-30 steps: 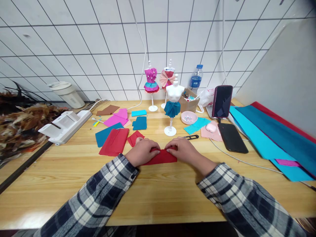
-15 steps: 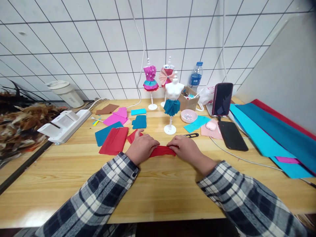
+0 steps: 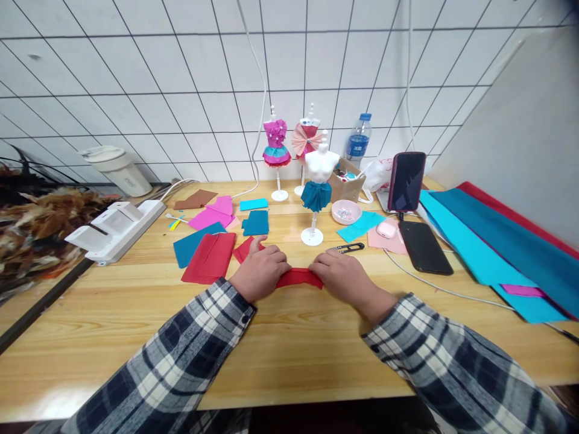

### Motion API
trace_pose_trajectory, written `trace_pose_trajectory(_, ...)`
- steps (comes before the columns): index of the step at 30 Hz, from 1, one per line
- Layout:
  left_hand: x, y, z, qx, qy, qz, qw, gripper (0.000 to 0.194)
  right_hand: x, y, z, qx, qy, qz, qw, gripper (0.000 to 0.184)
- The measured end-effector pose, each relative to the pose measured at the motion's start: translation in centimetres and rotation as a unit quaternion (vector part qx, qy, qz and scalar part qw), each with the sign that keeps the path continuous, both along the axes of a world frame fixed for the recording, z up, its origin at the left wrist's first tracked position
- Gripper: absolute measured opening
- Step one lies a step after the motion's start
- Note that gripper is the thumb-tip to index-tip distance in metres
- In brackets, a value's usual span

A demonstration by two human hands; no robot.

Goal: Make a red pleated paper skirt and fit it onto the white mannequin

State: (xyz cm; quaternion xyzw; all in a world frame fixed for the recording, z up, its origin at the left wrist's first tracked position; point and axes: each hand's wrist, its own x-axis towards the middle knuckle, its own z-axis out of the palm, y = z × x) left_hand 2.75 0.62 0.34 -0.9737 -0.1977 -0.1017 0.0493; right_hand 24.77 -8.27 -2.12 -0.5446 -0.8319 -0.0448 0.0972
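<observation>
A strip of red crepe paper (image 3: 299,278) lies on the table with a fold along its far edge. My left hand (image 3: 262,272) grips its left end, thumb raised and fingers curled over the edge. On the other end, my right hand (image 3: 341,277) pinches the paper with its fingertips. The middle of the strip shows between the hands; both ends are hidden under them. Just beyond stands a small white mannequin (image 3: 321,165) in a teal gathered skirt (image 3: 316,196). A smaller red piece (image 3: 243,249) lies beside my left hand, and thread snips (image 3: 351,248) lie beyond my right.
Red (image 3: 208,258) and teal sheets (image 3: 193,244) lie at left, near a white power strip (image 3: 118,231). Two dressed mannequins (image 3: 275,141) stand behind. At right are a pink bead bowl (image 3: 346,211), an earbud case (image 3: 386,229), a black phone (image 3: 425,248), a cable and large coloured sheets (image 3: 506,241).
Both hands keep their grip on the red strip. My right hand has shifted very slightly right, and the fold along the strip's far edge shows a little more clearly.
</observation>
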Motion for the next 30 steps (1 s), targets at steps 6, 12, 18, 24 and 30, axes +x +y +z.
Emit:
trace_pose_trajectory(6,0.0,-0.2,0.0,0.046,0.031,-0.011,0.998,0.022,0.1,0.2,-0.1,-0.008,-0.034,0.037,0.999,0.022)
trace_pose_trajectory(12,0.0,-0.1,-0.1,0.048,0.029,-0.031,0.998,0.021,0.7,-0.3,0.4,-0.017,-0.033,0.056,0.998,0.027)
trace_pose_trajectory(18,0.1,0.0,-0.1,0.030,0.025,-0.038,0.999,0.021,1.3,-1.3,0.4,-0.009,0.044,-0.050,0.998,0.036)
trace_pose_trajectory(24,0.2,0.1,-0.2,0.000,0.012,-0.042,0.999,0.023,1.5,-0.7,-0.5,-0.026,0.130,-0.088,0.987,0.022)
trace_pose_trajectory(30,0.1,0.3,-0.3,-0.003,0.019,-0.042,0.999,0.024,1.6,-0.7,-0.1,-0.032,0.088,-0.054,0.994,0.028)
